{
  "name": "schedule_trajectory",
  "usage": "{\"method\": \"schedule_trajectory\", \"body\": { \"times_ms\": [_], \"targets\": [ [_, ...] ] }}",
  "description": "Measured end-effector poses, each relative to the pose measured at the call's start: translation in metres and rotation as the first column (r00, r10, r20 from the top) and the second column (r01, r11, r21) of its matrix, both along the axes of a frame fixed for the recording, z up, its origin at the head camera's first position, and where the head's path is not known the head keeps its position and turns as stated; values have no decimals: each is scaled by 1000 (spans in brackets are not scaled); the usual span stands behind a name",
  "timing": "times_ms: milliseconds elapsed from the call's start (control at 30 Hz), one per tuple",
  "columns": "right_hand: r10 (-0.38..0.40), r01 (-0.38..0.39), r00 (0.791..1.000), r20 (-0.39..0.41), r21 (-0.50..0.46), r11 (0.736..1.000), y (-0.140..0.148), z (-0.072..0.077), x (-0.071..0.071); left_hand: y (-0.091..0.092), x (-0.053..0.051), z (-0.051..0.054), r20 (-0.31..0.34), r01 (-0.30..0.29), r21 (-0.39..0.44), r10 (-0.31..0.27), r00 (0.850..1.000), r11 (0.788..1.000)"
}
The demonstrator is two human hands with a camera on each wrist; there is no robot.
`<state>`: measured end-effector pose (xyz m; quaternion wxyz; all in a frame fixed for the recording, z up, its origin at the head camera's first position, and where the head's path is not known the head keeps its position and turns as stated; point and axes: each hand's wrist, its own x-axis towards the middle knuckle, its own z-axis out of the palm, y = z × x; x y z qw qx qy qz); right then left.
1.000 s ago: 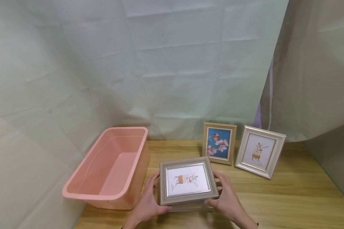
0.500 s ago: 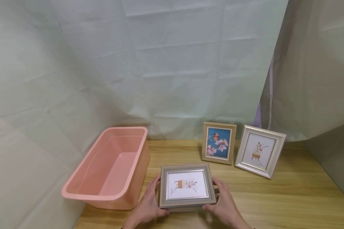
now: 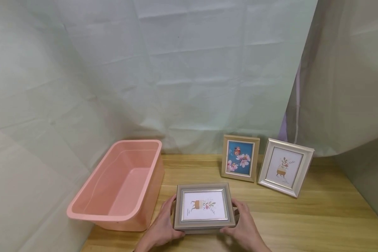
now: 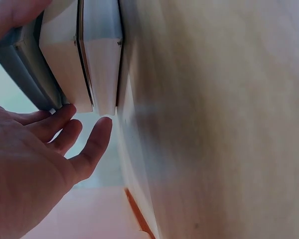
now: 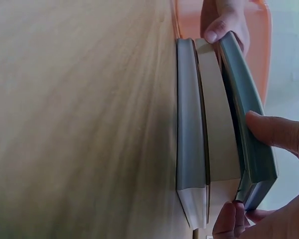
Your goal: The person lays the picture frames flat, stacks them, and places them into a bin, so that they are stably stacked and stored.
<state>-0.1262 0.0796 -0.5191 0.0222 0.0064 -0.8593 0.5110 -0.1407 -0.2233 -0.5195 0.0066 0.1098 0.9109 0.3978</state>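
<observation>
A grey-brown picture frame [image 3: 204, 206] with a potted-plant print lies face up on top of two paler picture frames [image 5: 212, 129] stacked on the table. In the right wrist view a slim wedge-shaped gap shows beneath the top frame. My left hand [image 3: 162, 225] holds its left end, thumb at the near corner and fingers along the side. At the other end my right hand [image 3: 244, 227] grips the top frame between thumb and fingers. The lower frames are mostly hidden in the head view.
A pink plastic tub [image 3: 145, 196] stands to the left on the wooden table [image 3: 327, 224]. At the back right, a gold picture frame [image 3: 223, 157] with a bird-and-blossom print and a silver-white picture frame [image 3: 305, 168] stand upright. Pale cloth [image 3: 192, 70] hangs behind.
The top frame has come down and toward me, turning from a tilt to lie nearly square over the stack. Both hands moved with it, keeping their hold.
</observation>
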Motion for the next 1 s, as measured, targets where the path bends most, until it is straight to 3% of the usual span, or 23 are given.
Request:
{"method": "schedule_trajectory", "body": {
  "times_ms": [467, 767, 900, 1000],
  "targets": [
    [-11, 11, 1000, 25, 10, 1000, -2, -5, -1, -3, -2, 0, 14, 40, -16, -40, 999, 999],
    [-10, 10, 999, 33, 17, 1000, 0, -5, -1, -6, -6, -3, 50, 126, 121, -133, 990, 985],
    [16, -16, 997, 78, -3, 1000, 5, 1, -4, -7, -7, -2, 85, 122, 159, -137, 987, 980],
    [24, -21, 997, 68, -45, 999, 12, 9, -10, -8, -8, -1, 119, 118, 205, -145, 982, 972]
  ]
}}
